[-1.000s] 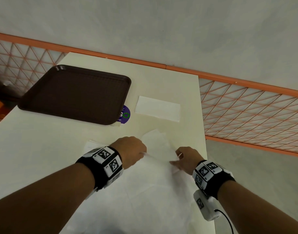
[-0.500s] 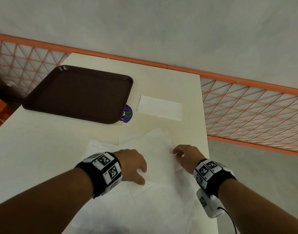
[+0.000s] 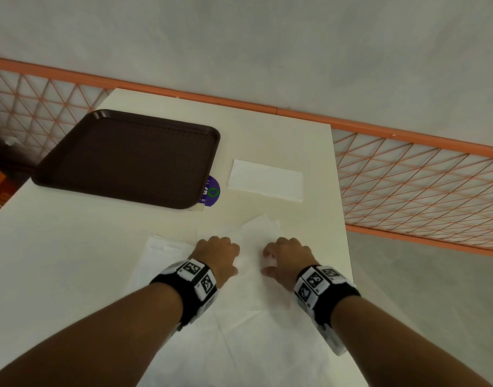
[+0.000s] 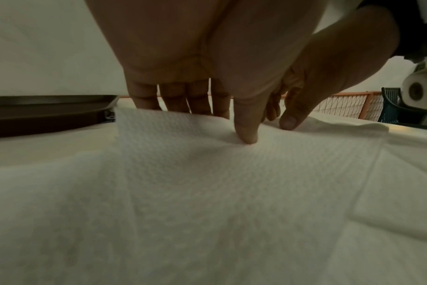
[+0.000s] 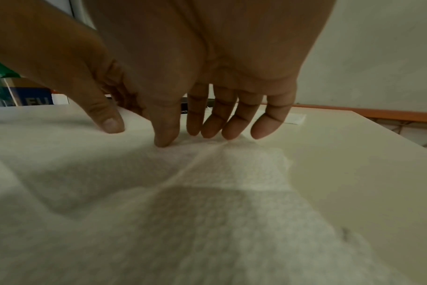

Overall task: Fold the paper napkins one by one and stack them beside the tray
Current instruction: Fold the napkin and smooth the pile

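Two hands, left hand and right hand, are pressing spread fingers on the unfolded napkin. One folded napkin is lying flat, long axis running left-right beside the tray.

Purple sticker half under tray

Both forearms reach forward, side by side. The left hand and right hand lie palm-down. Their fingers are extended, tips pressing down.

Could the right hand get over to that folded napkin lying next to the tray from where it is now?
Probably yes. The right hand rests on the unfolded napkin, and only bare table lies between it and the folded napkin. The tray sits off to the side, out of the way.
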`<state>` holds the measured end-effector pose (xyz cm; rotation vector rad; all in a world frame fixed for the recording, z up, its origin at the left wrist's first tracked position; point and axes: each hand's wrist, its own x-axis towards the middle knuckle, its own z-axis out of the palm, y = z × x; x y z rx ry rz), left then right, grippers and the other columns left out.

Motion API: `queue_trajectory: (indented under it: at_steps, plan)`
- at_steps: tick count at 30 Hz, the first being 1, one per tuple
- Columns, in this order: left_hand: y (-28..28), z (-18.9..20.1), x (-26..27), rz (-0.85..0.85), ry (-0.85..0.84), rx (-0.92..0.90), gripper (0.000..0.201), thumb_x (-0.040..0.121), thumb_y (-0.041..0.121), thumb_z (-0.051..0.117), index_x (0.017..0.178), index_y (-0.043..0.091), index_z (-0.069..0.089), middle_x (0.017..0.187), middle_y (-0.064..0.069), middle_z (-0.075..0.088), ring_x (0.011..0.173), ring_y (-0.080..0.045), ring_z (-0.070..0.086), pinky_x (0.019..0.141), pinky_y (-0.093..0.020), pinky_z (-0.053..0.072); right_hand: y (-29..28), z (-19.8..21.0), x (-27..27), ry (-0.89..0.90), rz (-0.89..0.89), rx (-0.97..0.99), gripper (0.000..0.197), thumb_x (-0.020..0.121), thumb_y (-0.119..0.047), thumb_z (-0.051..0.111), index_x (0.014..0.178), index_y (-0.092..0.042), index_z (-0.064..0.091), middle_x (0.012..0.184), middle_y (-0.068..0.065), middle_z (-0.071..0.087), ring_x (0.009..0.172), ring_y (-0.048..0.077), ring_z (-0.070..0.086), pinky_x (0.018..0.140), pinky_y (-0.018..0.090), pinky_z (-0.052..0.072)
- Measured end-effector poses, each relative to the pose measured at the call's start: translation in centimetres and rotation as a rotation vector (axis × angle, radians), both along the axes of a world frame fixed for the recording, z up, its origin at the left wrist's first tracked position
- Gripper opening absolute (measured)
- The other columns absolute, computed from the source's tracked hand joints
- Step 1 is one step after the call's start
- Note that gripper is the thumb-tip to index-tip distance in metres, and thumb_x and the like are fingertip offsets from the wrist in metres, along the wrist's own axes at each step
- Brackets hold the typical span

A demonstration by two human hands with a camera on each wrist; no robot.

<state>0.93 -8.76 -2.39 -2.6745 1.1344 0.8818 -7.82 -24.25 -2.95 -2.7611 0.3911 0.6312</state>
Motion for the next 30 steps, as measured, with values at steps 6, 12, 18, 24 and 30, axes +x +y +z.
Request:
queue_trajectory:
  at_steps: [6,12,18,24,30]
  plan:
    - [0.0,0.1,-0.2,0.029,0.022,-0.093,0.033,0.094,0.031,0.052,0.127,0.023,0.053,0.131,0.0,0.05,0.122,-0.022,0.045,0.102,-0.034,0.033,0.2,1.0,0.9,0.046,0.053,0.028,0.036,0.088,-0.041,0.063,0.121,-0.029,0.054,0.127,-0.004,0.048,0.119,0.022,0.041,0.101,0.04,0.036]
    - [1.1,1.8,0.3,0.13,0.131,-0.263,0.02,0.092,0.032,0.054,0.109,0.024,0.063,0.11,0.001,0.064,0.101,-0.019,0.059,0.085,-0.029,0.046,0.2,1.8,0.7,-0.01,0.0,0.216,0.02,0.089,-0.034,0.061,0.105,-0.021,0.063,0.109,-0.001,0.063,0.097,0.018,0.055,0.082,0.029,0.042]
    - [3.3,0.6,1.8,0.214,0.125,-0.235,0.023,0.094,0.034,0.053,0.11,0.021,0.063,0.111,-0.001,0.065,0.103,-0.021,0.059,0.086,-0.029,0.046,-0.8,0.7,-0.7,-0.032,-0.166,0.255,0.018,0.09,-0.027,0.058,0.102,-0.016,0.067,0.096,0.001,0.064,0.09,0.019,0.057,0.074,0.025,0.044]
    - [3.6,-2.0,0.3,0.047,-0.193,-0.288,0.041,0.099,0.033,0.035,0.133,0.014,0.047,0.139,-0.003,0.043,0.128,-0.027,0.042,0.102,-0.042,0.037,1.3,-1.5,-2.1,-0.171,0.005,-0.12,0.047,0.095,-0.03,0.048,0.14,-0.02,0.043,0.143,0.0,0.044,0.131,0.026,0.041,0.107,0.042,0.037]
    - [3.5,-3.7,-2.5,-0.164,-0.058,-0.143,0.065,0.096,0.049,0.0,0.152,0.017,-0.006,0.159,0.002,-0.017,0.147,-0.02,-0.013,0.118,-0.045,-0.004,3.7,-4.1,-3.8,-0.126,0.201,-0.174,0.054,0.101,-0.036,0.018,0.132,-0.014,0.056,0.14,0.004,0.054,0.126,0.024,0.054,0.098,0.049,0.04]
